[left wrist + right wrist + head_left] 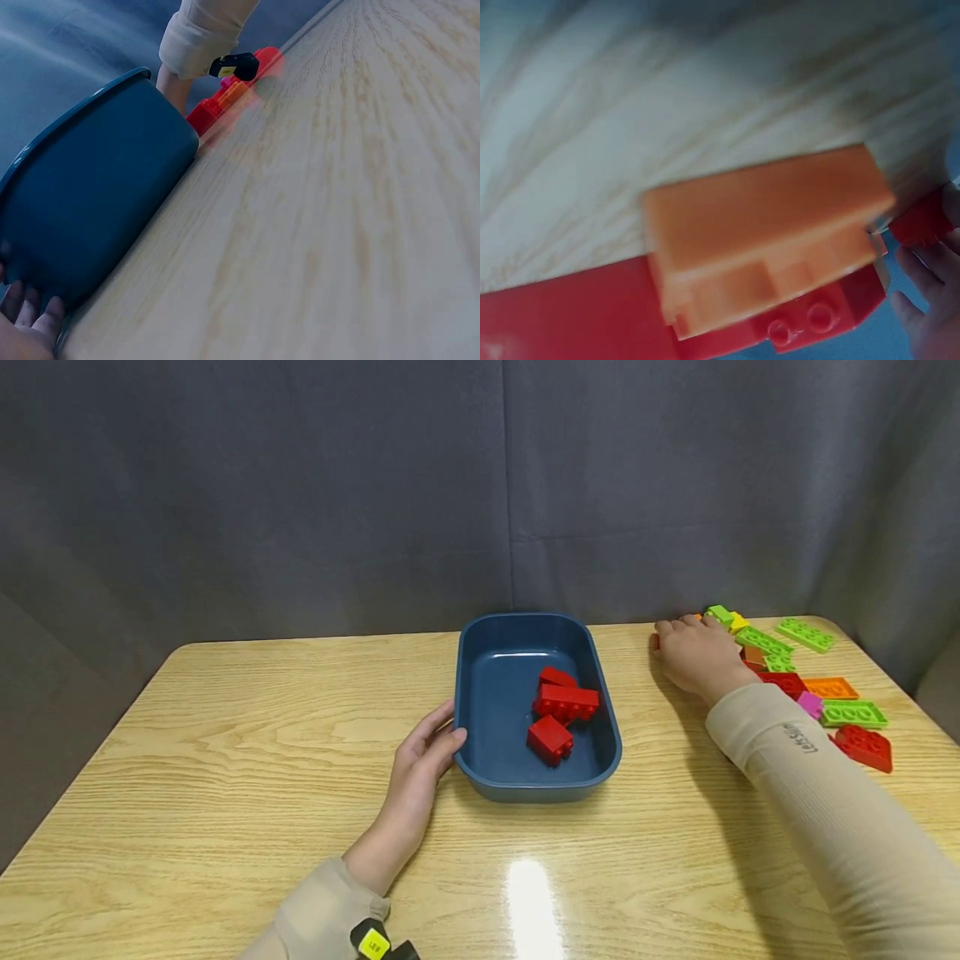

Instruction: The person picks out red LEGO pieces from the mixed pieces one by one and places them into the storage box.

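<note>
A dark blue tray (480, 647) stands mid-table with three red bricks (564, 702) inside. My left hand (441, 732) rests against the tray's left wall, fingers straight; its fingertips (34, 319) show at the tray (90, 195) in the left wrist view. My right hand (681, 633) lies palm down at the far right, beside a pile of loose bricks (780, 664). A bit of red (655, 642) shows at its thumb side; whether it is held is unclear. The blurred right wrist view shows an orange brick (765, 232) on a red one (570, 322), with my fingers (930, 300) beside them.
Green (806, 634), orange (831, 687), pink (809, 703) and red (865, 747) bricks lie scattered along the table's right edge. A grey curtain (300, 485) hangs close behind the wooden table (225, 735). My right sleeve (817, 793) crosses the front right of the table.
</note>
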A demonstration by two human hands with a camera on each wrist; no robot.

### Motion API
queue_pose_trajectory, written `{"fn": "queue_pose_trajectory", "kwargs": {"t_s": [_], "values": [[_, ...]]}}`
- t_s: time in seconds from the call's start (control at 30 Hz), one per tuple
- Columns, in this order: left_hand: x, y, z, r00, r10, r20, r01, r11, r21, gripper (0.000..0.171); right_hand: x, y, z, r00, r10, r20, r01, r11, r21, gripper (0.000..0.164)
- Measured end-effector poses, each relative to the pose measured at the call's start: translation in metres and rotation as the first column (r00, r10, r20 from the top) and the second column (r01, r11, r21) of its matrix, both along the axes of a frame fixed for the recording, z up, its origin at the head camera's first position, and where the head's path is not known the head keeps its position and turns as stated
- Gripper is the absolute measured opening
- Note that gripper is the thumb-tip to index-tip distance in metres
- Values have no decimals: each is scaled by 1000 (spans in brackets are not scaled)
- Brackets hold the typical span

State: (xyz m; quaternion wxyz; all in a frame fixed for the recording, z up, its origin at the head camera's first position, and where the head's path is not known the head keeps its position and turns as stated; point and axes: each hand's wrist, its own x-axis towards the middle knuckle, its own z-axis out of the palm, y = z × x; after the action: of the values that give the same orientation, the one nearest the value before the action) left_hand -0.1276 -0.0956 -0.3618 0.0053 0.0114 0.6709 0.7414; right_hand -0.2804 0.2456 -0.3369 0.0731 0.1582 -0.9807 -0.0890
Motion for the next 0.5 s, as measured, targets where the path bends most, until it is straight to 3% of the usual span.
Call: {"fn": "queue_pose_trajectory", "kwargs": {"t_s": [0.27, 0.5], "values": [[0, 0, 1, 1000, -1, 6, 1, 1000, 3, 48, -1, -3, 1, 1000, 12, -5, -11, 1000, 10, 36], [0, -1, 0, 1000, 2, 12, -2, 1000, -6, 48, 1, -7, 0, 995, 39, -88, -40, 999, -10, 33]]}}
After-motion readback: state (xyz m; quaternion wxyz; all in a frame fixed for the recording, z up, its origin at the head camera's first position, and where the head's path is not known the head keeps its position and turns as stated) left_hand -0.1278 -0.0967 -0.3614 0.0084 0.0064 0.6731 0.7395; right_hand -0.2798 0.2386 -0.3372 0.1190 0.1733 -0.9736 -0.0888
